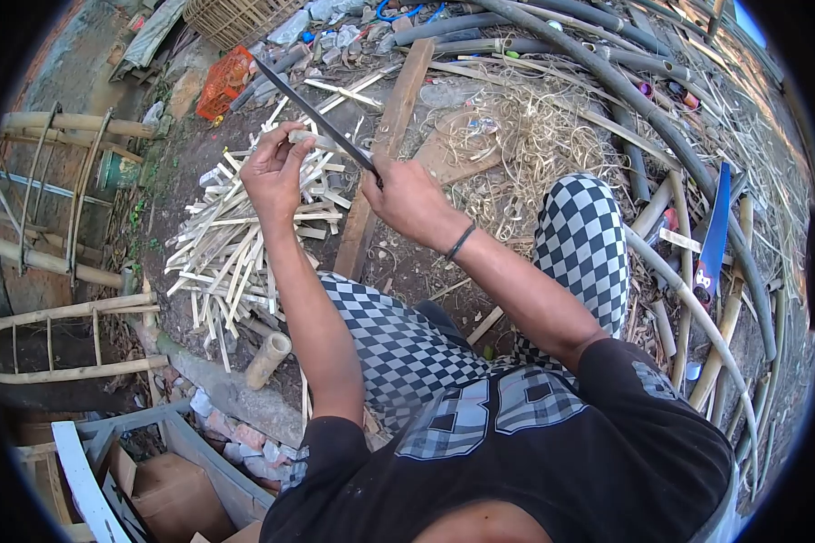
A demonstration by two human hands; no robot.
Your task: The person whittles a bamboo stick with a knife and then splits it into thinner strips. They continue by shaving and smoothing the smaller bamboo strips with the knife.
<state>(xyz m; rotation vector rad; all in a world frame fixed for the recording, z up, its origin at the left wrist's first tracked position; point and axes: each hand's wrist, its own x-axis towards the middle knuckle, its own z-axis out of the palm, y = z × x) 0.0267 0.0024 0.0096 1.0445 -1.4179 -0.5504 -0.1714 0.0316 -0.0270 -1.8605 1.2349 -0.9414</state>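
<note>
My right hand is closed round the handle of a long dark blade, which points up and to the left. Ahead of my left forearm, my left hand pinches a short pale strip between thumb and fingers, close beside the blade. Below and around that hand lies a heap of split pale sticks on the ground. A long wooden plank runs on the ground beneath the blade and my right hand.
Curly shavings lie beyond my right knee. An orange crate stands at the upper left, a bamboo piece near my left elbow. A blue saw and bamboo poles are at the right, cardboard boxes at the lower left.
</note>
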